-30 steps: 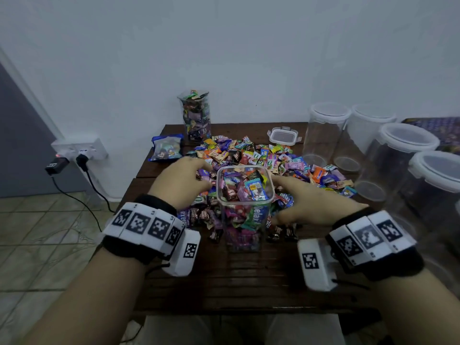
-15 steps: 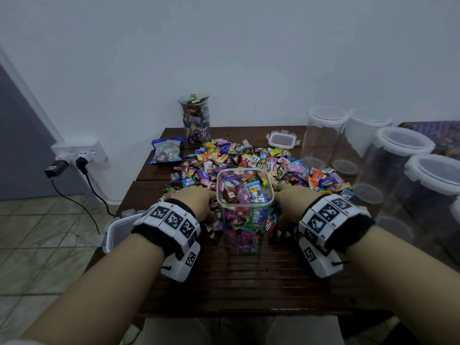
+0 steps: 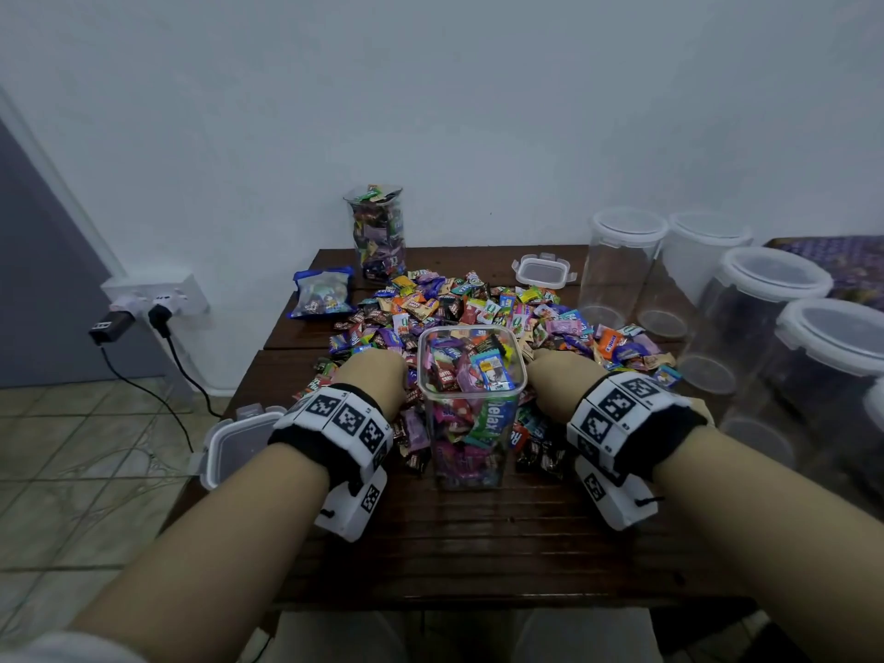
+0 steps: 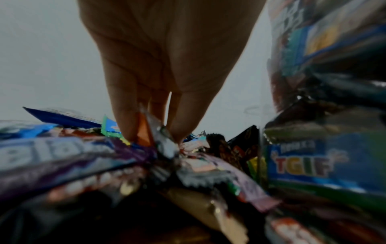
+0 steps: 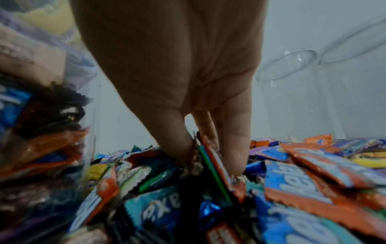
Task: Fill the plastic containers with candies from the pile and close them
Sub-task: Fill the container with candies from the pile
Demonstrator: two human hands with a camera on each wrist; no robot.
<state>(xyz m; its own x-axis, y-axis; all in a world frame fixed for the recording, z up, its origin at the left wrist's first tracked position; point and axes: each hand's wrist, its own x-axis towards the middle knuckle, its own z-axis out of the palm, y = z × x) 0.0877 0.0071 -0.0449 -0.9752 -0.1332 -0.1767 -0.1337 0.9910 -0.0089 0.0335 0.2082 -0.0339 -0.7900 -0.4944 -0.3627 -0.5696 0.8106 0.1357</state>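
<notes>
Up close, left hand [image 4: 167,66] and right hand [image 5: 177,66] each grip candies [image 5: 219,165], hidden overhead.

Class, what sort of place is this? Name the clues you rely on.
Probably a room in a home: a small wooden table against a plain wall, a tiled floor, and a wall socket with plugs.

Brimful, lidless clear container [image 3: 471,404] stands upright amid wrapped-candy pile [image 3: 478,308].
</notes>
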